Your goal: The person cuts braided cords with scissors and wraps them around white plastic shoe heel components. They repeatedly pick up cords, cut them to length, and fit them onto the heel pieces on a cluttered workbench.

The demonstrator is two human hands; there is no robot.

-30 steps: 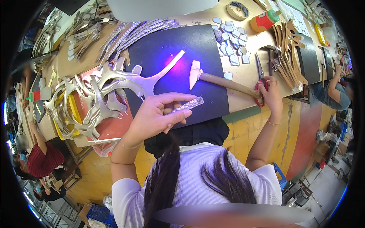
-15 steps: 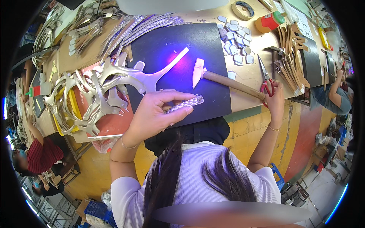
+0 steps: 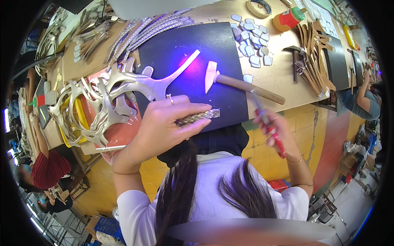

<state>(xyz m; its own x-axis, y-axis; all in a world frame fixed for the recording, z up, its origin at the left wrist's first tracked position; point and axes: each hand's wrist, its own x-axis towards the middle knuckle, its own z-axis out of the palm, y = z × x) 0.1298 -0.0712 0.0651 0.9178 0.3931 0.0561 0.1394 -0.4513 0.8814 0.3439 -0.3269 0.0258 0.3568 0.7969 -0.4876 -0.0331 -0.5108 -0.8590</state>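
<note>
My left hand [image 3: 168, 121] pinches a braided silver strap [image 3: 201, 117] between thumb and fingers, its end sticking out to the right above the near edge of the black mat [image 3: 176, 37]. In my right hand [image 3: 279, 133] is a pair of red-handled scissors [image 3: 271, 130], smeared by motion, their blades pointing up and left. They are apart from the strap. A hammer [image 3: 246, 87] with a wooden handle lies across the mat's right edge, its head on the mat. Left of it, silvery branched strap pieces [image 3: 152, 84] are piled up, one tail reaching across the mat.
Braided straps [image 3: 156, 33] lie at the back left. Small grey tabs [image 3: 254, 39] are scattered right of the mat, near a red bottle with a green cap [image 3: 288, 19] and a roll of tape [image 3: 259, 7]. Brown straps [image 3: 314, 61] lie farther right. Other people work at both sides.
My right hand has picked the scissors up off the table and brought them left and nearer to me. The left hand still holds the braided strap, almost in the same place.
</note>
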